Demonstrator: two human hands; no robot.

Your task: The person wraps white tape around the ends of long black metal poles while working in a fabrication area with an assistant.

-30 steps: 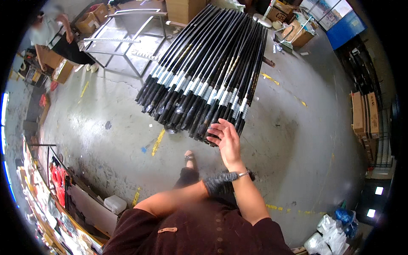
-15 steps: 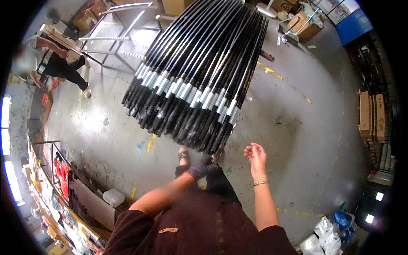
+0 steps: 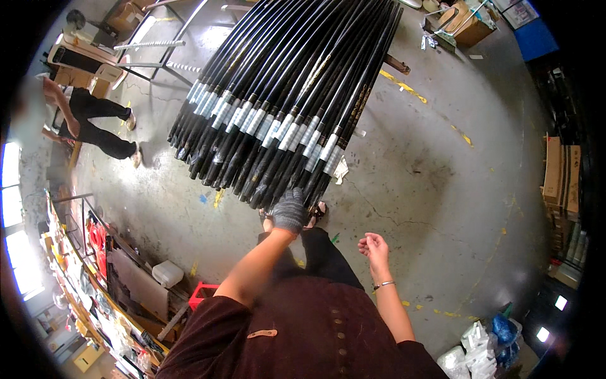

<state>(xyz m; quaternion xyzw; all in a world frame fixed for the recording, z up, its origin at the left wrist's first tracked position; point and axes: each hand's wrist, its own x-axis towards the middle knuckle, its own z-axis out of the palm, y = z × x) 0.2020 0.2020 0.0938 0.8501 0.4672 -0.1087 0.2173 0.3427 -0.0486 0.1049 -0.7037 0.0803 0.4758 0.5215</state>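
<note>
Black rods (image 3: 278,95), each ringed by a pale band (image 3: 291,136) near its lower end, lie side by side in a broad layer over the grey floor (image 3: 454,202) — a brown bar (image 3: 396,63) pokes out past their right edge, while most of what carries them is hidden. At the layer's near edge, right of its middle, the gloved left hand (image 3: 290,211) is at the dark ends, and I cannot tell whether its fingers are pinching a rod. Beyond the near right corner, well apart from the rods, the right hand (image 3: 375,247) (bare, a bracelet (image 3: 384,285) at its wrist) hangs partly open, fingers loosely bent.
</note>
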